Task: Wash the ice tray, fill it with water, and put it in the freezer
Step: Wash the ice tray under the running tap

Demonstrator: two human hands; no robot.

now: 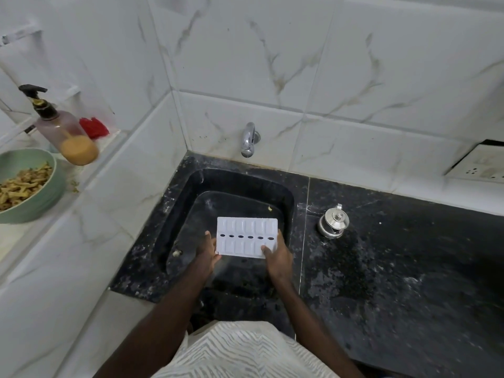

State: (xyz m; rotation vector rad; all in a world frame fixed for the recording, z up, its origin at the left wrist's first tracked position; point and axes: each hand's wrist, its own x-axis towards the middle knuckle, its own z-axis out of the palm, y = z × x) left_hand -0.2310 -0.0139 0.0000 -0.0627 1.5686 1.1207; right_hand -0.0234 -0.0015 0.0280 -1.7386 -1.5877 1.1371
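gripping one ice tray [246, 237], two hands, left hand [207, 252], right hand [277, 257]

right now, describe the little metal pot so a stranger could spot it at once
Find the black sink sunk in the dark counter. Just right of its rim stands the small steel pot, the only shiny, lidded thing on that counter.
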